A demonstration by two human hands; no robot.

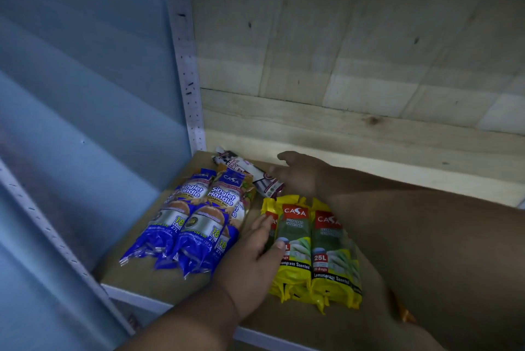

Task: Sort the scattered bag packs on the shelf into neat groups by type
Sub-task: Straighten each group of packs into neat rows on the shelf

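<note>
yellow packs [321, 248] near shelf [159, 285] front edge; left hand [252, 259] flat on them, right hand [301, 173] wide.

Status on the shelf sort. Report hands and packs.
Left hand open, resting on yellow lemongrass garbage-bag packs. Right hand open, by white drawstring pack. Blue singlet-handle packs grouped.

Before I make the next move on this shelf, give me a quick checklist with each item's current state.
1. Blue packs grouped side by side: ok.
2. Yellow packs grouped side by side: ok.
3. White drawstring pack placed neatly: not ok, it lies askew behind the blue group.
4. Left hand steadying the yellow group's left edge: ok.
5. Right hand gripping the white pack: cannot tell, fingers blurred beside it.
6. Free shelf space at the back: ok.
</note>
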